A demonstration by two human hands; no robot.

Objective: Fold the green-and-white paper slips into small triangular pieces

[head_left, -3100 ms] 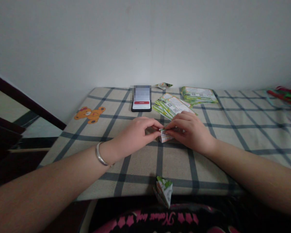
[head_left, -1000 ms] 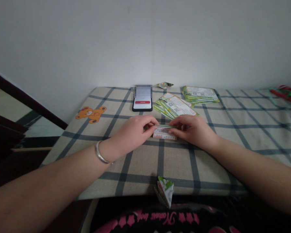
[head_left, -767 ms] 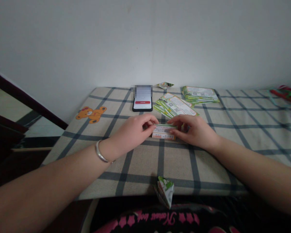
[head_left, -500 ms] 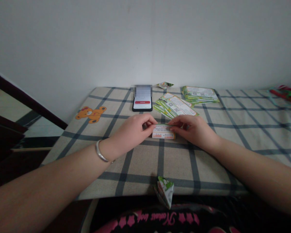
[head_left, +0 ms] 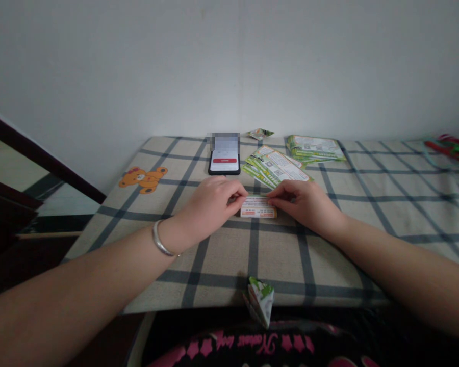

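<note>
A small folded paper leaflet with printed text lies just above the checked cloth, pinched at both upper corners. My left hand, with a silver bangle at the wrist, is closed on its left side, thumb against fingertips. On its right side my right hand pinches the paper the same way. Beyond them several green and white leaflets are fanned out. Near the front edge stands a folded paper piece, pointed and green-white.
A phone with a lit screen lies behind my left hand. A stack of leaflets and another folded paper piece are near the wall. Tangled red and green material sits far right. A bear picture is at left.
Both hands keep their pinch on the leaflet. My left hand's fingers have shifted very slightly; the other things stay in place.
</note>
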